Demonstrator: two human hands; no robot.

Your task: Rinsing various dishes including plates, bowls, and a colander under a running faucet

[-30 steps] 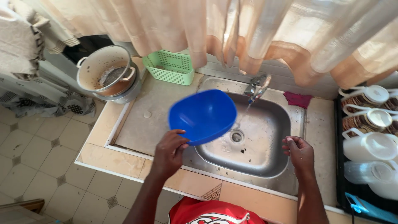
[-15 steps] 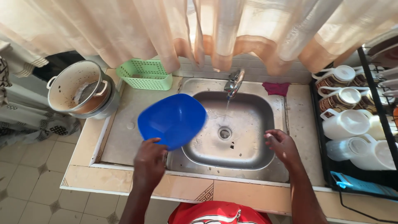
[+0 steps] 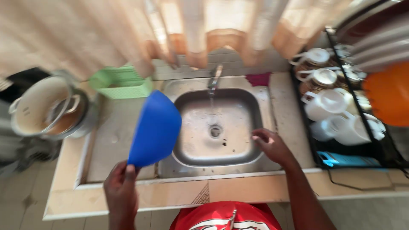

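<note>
- Fingers of the left hand (image 3: pixel 121 189) are closed on the lower rim of a blue plastic bowl (image 3: pixel 155 127), which it holds up tilted on its edge, over the draining board just left of the basin.
- Right hand (image 3: pixel 272 147) holds nothing; its fingers are loosely curled and rest at the front right edge of the steel sink (image 3: pixel 194 113).
- Water runs in a thin stream from the tap (image 3: pixel 214 79) down toward the drain (image 3: pixel 215 130) in the middle of the basin.
- Green plastic basket (image 3: pixel 121 83) stands behind the bowl, against the wall, under the hem of a pale curtain (image 3: pixel 85 34).
- Big metal pot (image 3: pixel 44 106) with two handles stands at the far left, beside the counter; the view there is blurred.
- Black dish rack (image 3: pixel 315 147) stands right of the sink, with white cups and jugs (image 3: pixel 326 104) in it, and something orange (image 3: pixel 390 93) at its far right.
- Dark pink cloth (image 3: pixel 257 79) lies behind the sink, near the tap.
- Red garment (image 3: pixel 226 217) of the person shows at the bottom edge.
</note>
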